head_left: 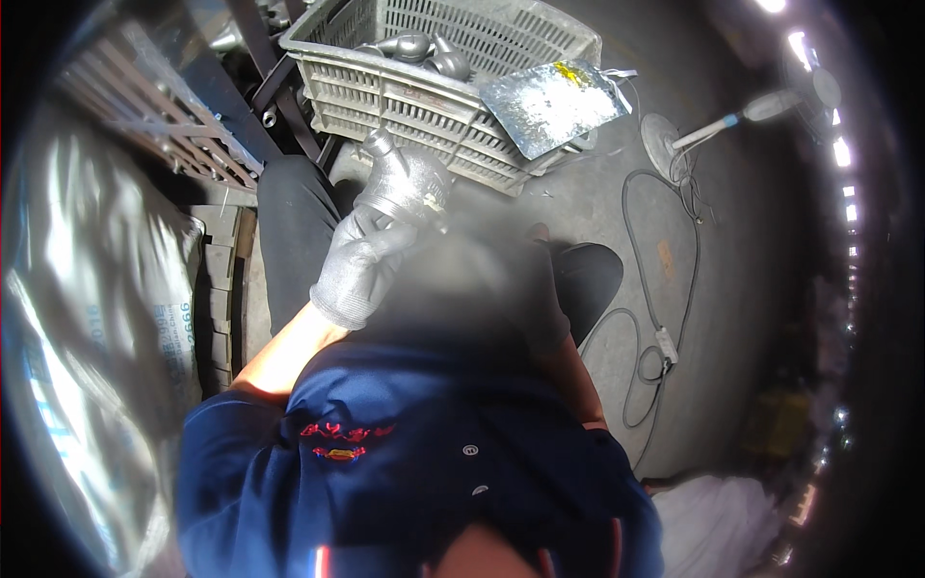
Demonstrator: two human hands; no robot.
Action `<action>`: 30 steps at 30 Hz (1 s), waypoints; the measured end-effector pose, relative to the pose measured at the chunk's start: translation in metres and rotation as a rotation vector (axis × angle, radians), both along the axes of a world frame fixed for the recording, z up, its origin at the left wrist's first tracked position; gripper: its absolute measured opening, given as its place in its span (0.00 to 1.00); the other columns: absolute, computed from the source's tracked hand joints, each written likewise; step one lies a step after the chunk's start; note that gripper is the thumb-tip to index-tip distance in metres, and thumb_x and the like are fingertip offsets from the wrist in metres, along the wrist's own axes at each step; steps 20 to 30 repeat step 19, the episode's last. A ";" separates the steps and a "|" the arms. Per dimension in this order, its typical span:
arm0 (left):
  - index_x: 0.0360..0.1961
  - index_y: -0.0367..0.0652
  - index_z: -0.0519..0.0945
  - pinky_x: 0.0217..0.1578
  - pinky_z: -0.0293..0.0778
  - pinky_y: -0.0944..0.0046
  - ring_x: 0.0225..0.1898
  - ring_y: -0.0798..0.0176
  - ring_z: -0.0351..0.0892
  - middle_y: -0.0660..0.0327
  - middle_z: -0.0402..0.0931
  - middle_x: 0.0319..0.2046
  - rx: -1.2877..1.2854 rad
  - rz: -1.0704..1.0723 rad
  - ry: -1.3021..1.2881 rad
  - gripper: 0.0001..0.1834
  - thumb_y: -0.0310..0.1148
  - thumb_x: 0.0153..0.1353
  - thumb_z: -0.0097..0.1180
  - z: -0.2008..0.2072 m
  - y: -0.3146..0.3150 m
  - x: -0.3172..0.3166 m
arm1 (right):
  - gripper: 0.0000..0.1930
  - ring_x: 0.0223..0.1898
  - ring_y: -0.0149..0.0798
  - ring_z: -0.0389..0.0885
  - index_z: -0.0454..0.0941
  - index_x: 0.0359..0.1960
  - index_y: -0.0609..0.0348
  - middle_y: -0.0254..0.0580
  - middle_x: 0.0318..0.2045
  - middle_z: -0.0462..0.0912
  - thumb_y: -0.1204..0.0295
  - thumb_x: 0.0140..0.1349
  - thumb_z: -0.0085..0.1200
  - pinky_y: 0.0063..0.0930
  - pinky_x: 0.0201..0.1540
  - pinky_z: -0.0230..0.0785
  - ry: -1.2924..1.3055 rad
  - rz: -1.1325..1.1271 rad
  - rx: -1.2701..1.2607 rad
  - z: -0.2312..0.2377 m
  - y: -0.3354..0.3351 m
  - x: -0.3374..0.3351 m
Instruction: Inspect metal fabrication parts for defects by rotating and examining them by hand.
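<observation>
My left hand (pixel 361 265), in a pale grey glove, is closed round the lower end of a grey metal casting (pixel 409 183). The casting has a wide rounded body and a narrower neck that points up and to the left. It is held above my lap, in front of the crate. My right hand (pixel 525 289) is on the right side of my lap, under a dark blurred patch. Its fingers cannot be made out, nor whether they hold anything.
Ahead stands a grey slatted plastic crate (pixel 385 91) with several metal castings (pixel 409 46) inside. A scuffed shiny sheet (pixel 556 108) hangs at its right corner. A pedestal fan (pixel 665 144) and cable (pixel 665 342) are to the right. Left are a metal rack (pixel 183 96) and white sack (pixel 96 318).
</observation>
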State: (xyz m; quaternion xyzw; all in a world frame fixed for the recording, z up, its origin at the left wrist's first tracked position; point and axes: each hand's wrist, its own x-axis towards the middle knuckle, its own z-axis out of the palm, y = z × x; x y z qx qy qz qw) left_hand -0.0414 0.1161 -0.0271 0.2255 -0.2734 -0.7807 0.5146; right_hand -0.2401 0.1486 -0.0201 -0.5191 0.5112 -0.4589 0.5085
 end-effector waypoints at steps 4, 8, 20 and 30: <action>0.62 0.34 0.64 0.58 0.73 0.46 0.56 0.55 0.76 0.50 0.73 0.54 0.021 -0.035 0.088 0.27 0.21 0.61 0.51 0.005 0.000 -0.002 | 0.20 0.46 0.47 0.84 0.80 0.53 0.60 0.54 0.43 0.84 0.83 0.59 0.49 0.31 0.48 0.74 0.424 0.035 -0.340 0.019 0.001 -0.003; 0.64 0.34 0.62 0.58 0.73 0.45 0.55 0.55 0.76 0.51 0.74 0.54 0.039 -0.067 0.126 0.28 0.22 0.61 0.50 0.010 0.000 -0.003 | 0.19 0.37 0.47 0.84 0.81 0.52 0.57 0.50 0.36 0.84 0.80 0.58 0.51 0.33 0.40 0.75 0.595 -0.024 -0.381 0.021 0.002 0.004; 0.62 0.32 0.65 0.64 0.62 0.50 0.59 0.58 0.71 0.53 0.71 0.58 0.092 -0.070 0.081 0.28 0.23 0.61 0.55 -0.001 0.002 -0.001 | 0.19 0.33 0.47 0.83 0.80 0.53 0.55 0.48 0.33 0.83 0.79 0.58 0.53 0.35 0.36 0.75 0.668 -0.064 -0.418 0.013 0.005 0.005; 0.62 0.32 0.65 0.64 0.62 0.50 0.59 0.58 0.71 0.53 0.71 0.58 0.092 -0.070 0.081 0.28 0.23 0.61 0.55 -0.001 0.002 -0.001 | 0.19 0.33 0.47 0.83 0.80 0.53 0.55 0.48 0.33 0.83 0.79 0.58 0.53 0.35 0.36 0.75 0.668 -0.064 -0.418 0.013 0.005 0.005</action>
